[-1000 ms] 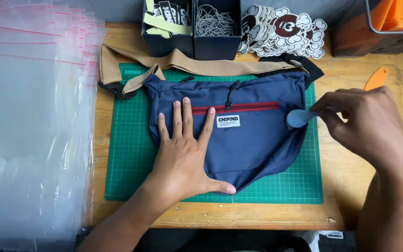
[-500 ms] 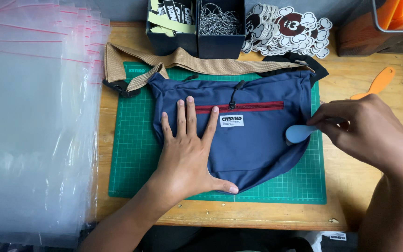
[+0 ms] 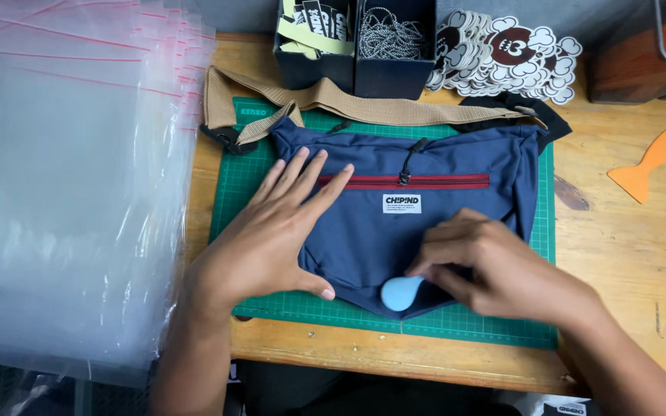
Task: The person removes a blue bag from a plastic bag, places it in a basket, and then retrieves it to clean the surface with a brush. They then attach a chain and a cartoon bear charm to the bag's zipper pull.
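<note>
At centre frame, the left hand [image 3: 271, 239] lies open and flat on the navy fabric sling bag with a red zipper [image 3: 433, 208]. The right hand [image 3: 495, 266] pinches a small pale-blue rounded tool [image 3: 401, 293] against the bag's lower edge, over the green cutting mat [image 3: 472, 323].

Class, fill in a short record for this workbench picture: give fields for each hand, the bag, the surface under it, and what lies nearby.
Left hand: flat, fingers spread, pressing on the bag's left part
Right hand: holds a light blue tool against the bag's lower edge
Bag: navy, red zip shut, tan strap along the top
Surface: green cutting mat on a wooden table
Nearby: clear zip bags at left, orange scraper at right, stickers and black boxes behind
</note>
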